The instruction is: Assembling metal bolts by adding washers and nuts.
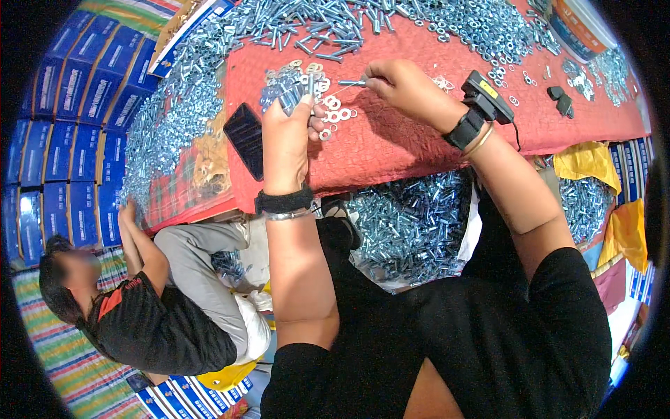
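Observation:
My left hand (289, 129) is closed around shiny bolts (289, 101) above the red cloth, their ends showing past the thumb. To its right, my right hand (394, 78) pinches a single bolt (350, 83), which points left toward the left hand. A thin pale strand seems to run between the two hands; its kind is too small to tell. Flat washers (333, 105) lie scattered under and beside my left hand.
Heaps of bolts (328, 24) and nuts (460, 21) cover the table's far side. A black phone (246, 140) lies left of my forearm. A bucket (581, 31) stands far right. Blue boxes (66, 153) are stacked left, near a seated person (153, 314). More bolts (412, 227) lie below the edge.

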Available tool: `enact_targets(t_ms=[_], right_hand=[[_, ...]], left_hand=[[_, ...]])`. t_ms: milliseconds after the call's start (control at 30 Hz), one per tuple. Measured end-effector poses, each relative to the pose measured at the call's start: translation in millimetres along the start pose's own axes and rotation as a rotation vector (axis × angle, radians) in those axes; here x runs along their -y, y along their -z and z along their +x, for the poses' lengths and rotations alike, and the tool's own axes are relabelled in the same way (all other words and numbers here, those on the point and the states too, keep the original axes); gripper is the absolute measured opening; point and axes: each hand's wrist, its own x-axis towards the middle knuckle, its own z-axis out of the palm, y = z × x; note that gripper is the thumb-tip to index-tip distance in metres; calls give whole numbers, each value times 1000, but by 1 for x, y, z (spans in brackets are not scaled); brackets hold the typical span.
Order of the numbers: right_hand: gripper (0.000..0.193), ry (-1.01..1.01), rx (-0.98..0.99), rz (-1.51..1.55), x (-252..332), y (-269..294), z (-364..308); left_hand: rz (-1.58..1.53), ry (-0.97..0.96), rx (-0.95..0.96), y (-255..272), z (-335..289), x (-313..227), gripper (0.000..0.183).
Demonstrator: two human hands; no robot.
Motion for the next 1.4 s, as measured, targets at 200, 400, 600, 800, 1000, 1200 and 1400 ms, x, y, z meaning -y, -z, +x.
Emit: enact_targets(t_ms=[200,400,600,800,1000,1200,1400], right_hand=[[14,-144,241,643,10,7,-1],[12,24,393,682,24,14,-4],[13,155,210,-204,34,9,-19],[15,54,-90,-221,17,-2,-11],[16,13,-16,561,8,-4,0],[17,240,206,575,17,0,0],[12,347,200,-57,38,13,-5]], left_hand=[[-76,28,-3,-2,2,2,8],[-186,65,58,-3,10,8,7],[-90,59,65,-8,6,2,6],[-65,59,78,-16,5,2,7],[-269,104,101,-13,8,6,6],[-252,102,146,-5,7,4,7],[516,-151,-31,-8,5,6,13]])
